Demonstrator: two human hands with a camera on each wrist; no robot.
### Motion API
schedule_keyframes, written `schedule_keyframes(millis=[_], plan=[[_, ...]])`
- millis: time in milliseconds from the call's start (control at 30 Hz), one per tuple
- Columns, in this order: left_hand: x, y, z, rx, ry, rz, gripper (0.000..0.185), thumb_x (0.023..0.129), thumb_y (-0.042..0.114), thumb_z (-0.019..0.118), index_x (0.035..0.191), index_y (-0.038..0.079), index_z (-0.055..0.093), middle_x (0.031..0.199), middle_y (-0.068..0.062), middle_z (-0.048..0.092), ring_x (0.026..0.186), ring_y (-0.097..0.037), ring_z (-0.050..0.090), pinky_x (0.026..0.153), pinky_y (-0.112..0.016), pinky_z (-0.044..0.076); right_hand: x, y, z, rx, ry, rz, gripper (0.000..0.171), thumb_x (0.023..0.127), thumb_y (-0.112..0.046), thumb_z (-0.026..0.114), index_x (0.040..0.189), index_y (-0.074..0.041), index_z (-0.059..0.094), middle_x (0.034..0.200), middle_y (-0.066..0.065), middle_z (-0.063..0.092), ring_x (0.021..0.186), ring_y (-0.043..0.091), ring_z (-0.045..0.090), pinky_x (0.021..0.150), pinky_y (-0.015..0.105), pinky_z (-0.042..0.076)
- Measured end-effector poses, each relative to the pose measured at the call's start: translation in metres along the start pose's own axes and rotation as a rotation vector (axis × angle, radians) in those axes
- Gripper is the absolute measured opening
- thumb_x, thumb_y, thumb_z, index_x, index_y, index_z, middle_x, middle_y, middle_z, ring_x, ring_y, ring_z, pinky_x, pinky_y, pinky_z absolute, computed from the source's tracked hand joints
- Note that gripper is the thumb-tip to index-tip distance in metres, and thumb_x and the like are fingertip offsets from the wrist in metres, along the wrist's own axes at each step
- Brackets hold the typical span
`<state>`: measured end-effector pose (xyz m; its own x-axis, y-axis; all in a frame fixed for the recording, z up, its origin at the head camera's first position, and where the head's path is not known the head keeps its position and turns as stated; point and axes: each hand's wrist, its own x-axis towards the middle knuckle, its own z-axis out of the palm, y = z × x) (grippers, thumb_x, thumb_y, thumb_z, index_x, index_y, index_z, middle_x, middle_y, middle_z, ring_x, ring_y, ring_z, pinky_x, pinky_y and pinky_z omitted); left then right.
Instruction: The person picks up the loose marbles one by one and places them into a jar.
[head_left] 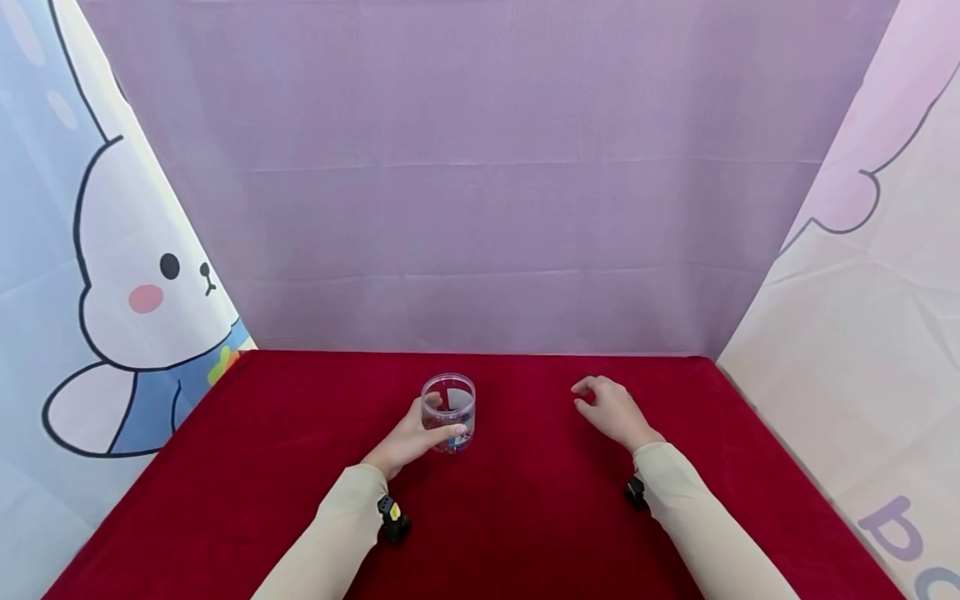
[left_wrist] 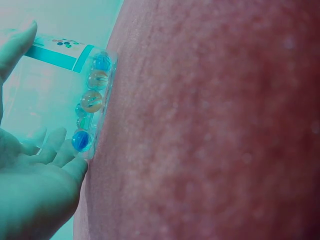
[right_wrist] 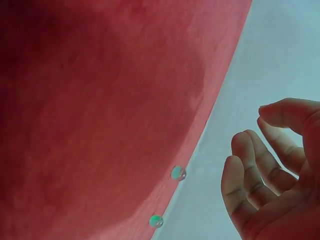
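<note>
My left hand (head_left: 408,439) grips a clear round jar (head_left: 450,404), thumb on one side and fingers around the other. The jar stands upright on the red cloth. Several glass marbles (left_wrist: 91,101), some blue and some amber-streaked, lie at its bottom in the left wrist view, beside a printed label (left_wrist: 57,56). My right hand (head_left: 611,411) hovers above the cloth to the right of the jar, fingers loosely bent with nothing seen between them. Past its fingertips in the right wrist view, one clear marble (right_wrist: 178,173) and one greenish marble (right_wrist: 156,221) appear on the cloth.
The red cloth (head_left: 517,517) covers the table. A lilac curtain (head_left: 480,183) hangs at its back edge, with printed cloth panels along the left (head_left: 150,317) and right (head_left: 885,350). Black wrist cameras (head_left: 393,521) are strapped to both sleeves.
</note>
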<state>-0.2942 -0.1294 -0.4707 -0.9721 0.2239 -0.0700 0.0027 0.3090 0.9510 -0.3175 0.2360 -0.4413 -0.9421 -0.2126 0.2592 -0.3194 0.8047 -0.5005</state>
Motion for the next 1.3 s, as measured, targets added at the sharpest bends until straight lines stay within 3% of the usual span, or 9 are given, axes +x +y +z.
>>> schedule_keyframes(millis=[333, 667, 1300], plan=[[0.0, -0.001, 0.0, -0.005, -0.005, 0.003, 0.099, 0.081, 0.051, 0.081, 0.154, 0.013, 0.025, 0.152, -0.011, 0.036, 0.138, -0.035, 0.033, 0.106, -0.062, 0.037, 0.004, 0.016, -0.005, 0.005, -0.063, 0.079, 0.026, 0.094, -0.005, 0.068, 0.118, 0.004, 0.066, 0.113, 0.02, 0.064, 0.104, 0.035, 0.061, 0.086, 0.047, 0.054], [0.0, -0.001, 0.0, -0.002, 0.001, 0.003, 0.1, 0.081, 0.05, 0.081, 0.154, 0.013, 0.025, 0.153, -0.011, 0.035, 0.139, -0.035, 0.033, 0.106, -0.061, 0.037, 0.011, 0.031, -0.008, -0.058, -0.116, 0.105, 0.032, 0.092, -0.004, 0.068, 0.122, 0.006, 0.064, 0.115, 0.021, 0.063, 0.103, 0.035, 0.06, 0.085, 0.046, 0.054], [-0.002, 0.001, 0.001, 0.004, 0.006, 0.001, 0.101, 0.081, 0.05, 0.081, 0.154, 0.01, 0.024, 0.152, -0.012, 0.036, 0.138, -0.035, 0.033, 0.106, -0.061, 0.038, 0.019, 0.035, -0.01, -0.147, -0.195, 0.152, 0.031, 0.093, -0.002, 0.064, 0.122, 0.011, 0.063, 0.119, 0.026, 0.063, 0.109, 0.04, 0.06, 0.09, 0.049, 0.052]])
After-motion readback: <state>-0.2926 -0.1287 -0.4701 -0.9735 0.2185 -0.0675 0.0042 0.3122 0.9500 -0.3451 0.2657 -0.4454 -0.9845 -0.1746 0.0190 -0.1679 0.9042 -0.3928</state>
